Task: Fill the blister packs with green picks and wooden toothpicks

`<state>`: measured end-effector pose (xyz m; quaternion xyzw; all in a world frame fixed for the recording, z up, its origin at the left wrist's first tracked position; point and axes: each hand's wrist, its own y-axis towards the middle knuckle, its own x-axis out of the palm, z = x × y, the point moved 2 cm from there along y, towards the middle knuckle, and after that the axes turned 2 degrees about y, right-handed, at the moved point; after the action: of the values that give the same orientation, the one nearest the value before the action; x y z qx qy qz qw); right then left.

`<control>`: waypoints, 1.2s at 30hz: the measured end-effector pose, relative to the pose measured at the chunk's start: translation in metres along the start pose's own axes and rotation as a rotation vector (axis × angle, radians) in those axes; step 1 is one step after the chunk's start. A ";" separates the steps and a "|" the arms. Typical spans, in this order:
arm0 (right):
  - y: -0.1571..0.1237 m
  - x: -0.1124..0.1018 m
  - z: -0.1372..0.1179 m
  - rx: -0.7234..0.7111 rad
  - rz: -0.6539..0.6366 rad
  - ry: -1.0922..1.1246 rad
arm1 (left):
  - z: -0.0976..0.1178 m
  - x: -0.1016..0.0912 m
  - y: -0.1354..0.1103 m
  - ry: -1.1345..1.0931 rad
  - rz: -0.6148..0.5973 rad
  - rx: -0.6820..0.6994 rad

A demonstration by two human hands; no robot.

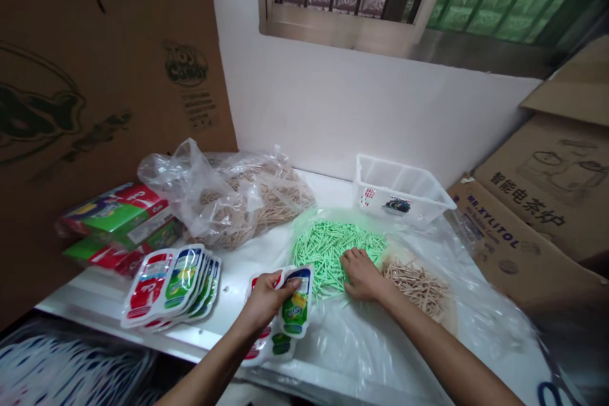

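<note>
1. Two bare hands reach in from the bottom edge of the frame over a white counter (233, 264) crowded with printed packets and loose sticks
2. The left hand (265, 297), at lower centre, pinches a printed packet (295, 314) with its thumb on top; the visible part of the label is green, yellow and blue
3. More red and green packets (284, 345) show just beneath it at lower centre; whether the hand grips these too, I cannot tell
4. The right hand (361, 274), right of centre, has its fingers curled down into a heap of light green sticks (316, 244); whether they close on any, I cannot tell
5. The green heap lies on clear plastic in the middle of the frame, with a smaller pile of brown sticks (416, 285) just beside it, lower right
6. At lower left, a fanned stack of packets (183, 276) shows paired red and green bottle-like shapes
7. Behind that stack, at left, sit red and green boxes (118, 216), near a large clear bag (190, 193) of brown sticks
8. A white plastic tray (425, 210) stands right of centre, near the wall
9. Cardboard boxes fill the upper left and the right side; a barred window (342, 20) spans the upper right
</note>
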<state>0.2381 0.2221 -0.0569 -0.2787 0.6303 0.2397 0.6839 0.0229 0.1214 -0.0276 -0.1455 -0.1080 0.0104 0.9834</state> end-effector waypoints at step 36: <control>0.020 -0.011 0.026 0.209 0.232 0.762 | 0.014 0.086 0.125 0.291 0.352 0.616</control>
<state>0.2424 0.2552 -0.0459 -0.2035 0.8867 0.1295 0.3944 0.1051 0.2495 -0.0323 0.1404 0.0677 0.1904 0.9692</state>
